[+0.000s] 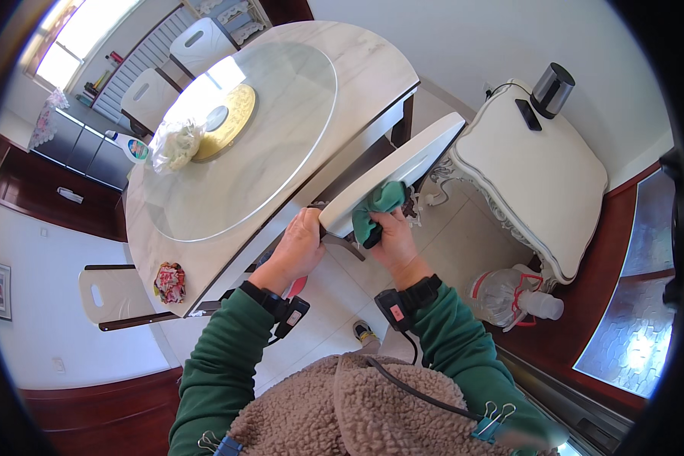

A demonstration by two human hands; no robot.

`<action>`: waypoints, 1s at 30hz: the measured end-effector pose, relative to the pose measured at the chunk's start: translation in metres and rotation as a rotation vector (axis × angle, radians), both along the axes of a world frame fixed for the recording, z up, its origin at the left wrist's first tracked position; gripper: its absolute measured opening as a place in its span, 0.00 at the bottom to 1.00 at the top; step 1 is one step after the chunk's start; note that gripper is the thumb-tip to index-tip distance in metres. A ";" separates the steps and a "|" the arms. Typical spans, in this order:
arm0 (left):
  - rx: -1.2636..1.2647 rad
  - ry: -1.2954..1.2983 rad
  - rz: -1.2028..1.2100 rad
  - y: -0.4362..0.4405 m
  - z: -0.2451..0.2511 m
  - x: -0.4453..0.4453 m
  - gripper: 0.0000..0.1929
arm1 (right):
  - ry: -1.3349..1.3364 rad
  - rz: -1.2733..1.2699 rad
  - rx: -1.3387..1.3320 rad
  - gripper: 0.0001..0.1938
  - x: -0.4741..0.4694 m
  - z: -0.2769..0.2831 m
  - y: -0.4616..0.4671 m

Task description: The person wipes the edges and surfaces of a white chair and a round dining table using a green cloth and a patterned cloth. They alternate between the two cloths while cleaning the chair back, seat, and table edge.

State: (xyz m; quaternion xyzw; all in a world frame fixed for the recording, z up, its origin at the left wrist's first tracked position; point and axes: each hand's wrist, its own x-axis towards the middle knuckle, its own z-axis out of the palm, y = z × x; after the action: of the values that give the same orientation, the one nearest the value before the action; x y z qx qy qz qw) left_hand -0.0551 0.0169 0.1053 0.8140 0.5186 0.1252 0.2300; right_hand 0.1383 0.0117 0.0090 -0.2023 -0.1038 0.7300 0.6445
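A pale chair backrest stands tilted in front of me, beside the long edge of the marble-patterned dining table. My left hand grips the backrest's near corner, with its fingers folded round the edge. In my right hand is a bunched green cloth, pressed against the right-hand face of the backrest. The palm side of both hands is hidden. Each wrist wears a black strap with a small device.
A glass turntable on the table bears a plastic bag; a spray bottle lies close by. A crumpled colourful wrapper lies near the table's corner. Right, a white side table holds a metal canister and phone; below is a large plastic jug.
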 end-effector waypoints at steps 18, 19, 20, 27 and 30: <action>-0.025 0.032 0.012 0.001 0.000 -0.001 0.24 | -1.010 -0.046 -0.167 0.21 -0.048 0.007 -0.015; -0.030 0.042 0.007 0.001 0.001 -0.001 0.24 | -0.930 -0.092 -0.113 0.23 -0.062 0.009 -0.015; -0.034 0.051 0.003 0.001 0.001 -0.001 0.24 | -0.988 -0.152 -0.071 0.22 -0.064 0.008 -0.019; -0.008 0.021 0.039 -0.003 0.006 0.005 0.24 | -1.135 -0.037 -0.175 0.21 -0.068 -0.029 -0.004; -0.035 0.024 0.044 -0.002 0.005 0.001 0.23 | -1.012 0.113 -0.205 0.21 -0.068 -0.029 0.005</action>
State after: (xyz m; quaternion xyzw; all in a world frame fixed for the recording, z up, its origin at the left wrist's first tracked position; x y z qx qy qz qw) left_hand -0.0539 0.0148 0.1107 0.7997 0.5412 0.1114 0.2349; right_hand 0.0708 0.0168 -0.0202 -0.5863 -0.3413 0.5809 0.4499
